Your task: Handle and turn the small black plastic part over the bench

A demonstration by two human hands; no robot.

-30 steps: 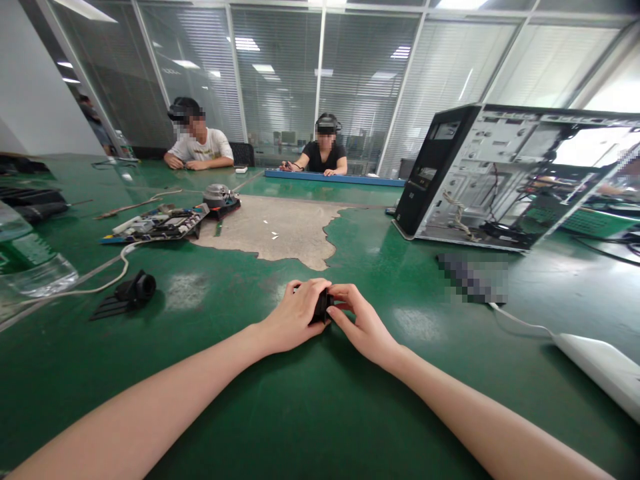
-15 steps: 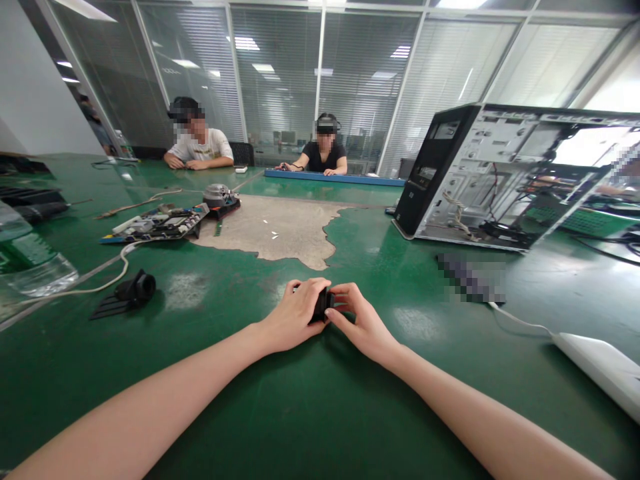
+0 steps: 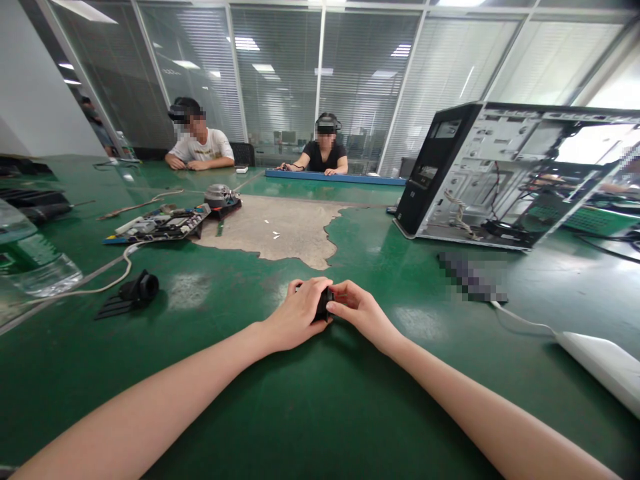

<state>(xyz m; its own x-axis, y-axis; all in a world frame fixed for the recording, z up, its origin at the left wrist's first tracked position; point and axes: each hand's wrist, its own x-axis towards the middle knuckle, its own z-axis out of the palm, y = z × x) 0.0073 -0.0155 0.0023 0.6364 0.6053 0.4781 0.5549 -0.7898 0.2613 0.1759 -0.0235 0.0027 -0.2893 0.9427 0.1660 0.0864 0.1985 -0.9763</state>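
Near the middle of the green table [image 3: 300, 413], a small black part [image 3: 323, 307] sits between my two hands, mostly covered by fingers, so its kind cannot be made out. My left hand [image 3: 300, 312] is wrapped over it from the left, thumb underneath. From the right, the thumb and fingers of my right hand [image 3: 361, 310] pinch its near side. To the left lies another black plastic piece with a round opening and flat fins [image 3: 137, 291].
A circuit board [image 3: 163, 223] and a round metal-topped cooler [image 3: 220, 199] stand behind to the left, beside a water bottle [image 3: 35, 257]. At right are an open computer case [image 3: 475, 177], a blurred-out phone-like object [image 3: 470, 279] and a white power bank [image 3: 597, 367]. Two people sit opposite.
Both hands stay around the black part. My right fingers and thumb have shifted slightly on its side; the whole view has moved a little.
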